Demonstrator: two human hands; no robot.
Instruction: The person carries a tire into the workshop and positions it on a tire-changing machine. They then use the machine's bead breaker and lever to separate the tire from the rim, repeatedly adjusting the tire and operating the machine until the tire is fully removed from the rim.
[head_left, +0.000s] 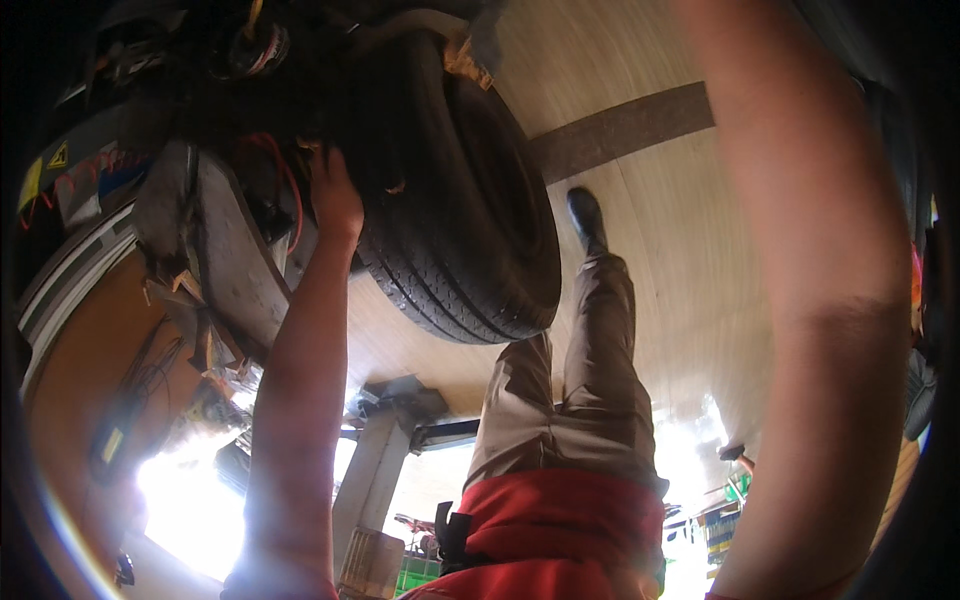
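A black rubber tire (450, 225) with a grooved tread fills the upper middle. My left hand (334, 196) reaches up beside its left side, its back towards me. The fingertips run into dark shadow among machine or vehicle parts, so whether they grip anything cannot be told. Just left of that hand hangs a thin red hose or cable (291, 187), with a worn grey metal part (232, 247) farther left. A torn brownish piece (466, 61) sits at the tire's upper edge. My right forearm crosses the right side and leaves at the top; the right hand is out of view.
A pale floor with a dark band (622, 131) lies beneath the tire. Below left of the tire stands a metal post (379, 465). Cables (154, 360) lie at the left. A yellow warning triangle (58, 155) marks equipment at upper left. Part of another person's arm (744, 459) shows at lower right.
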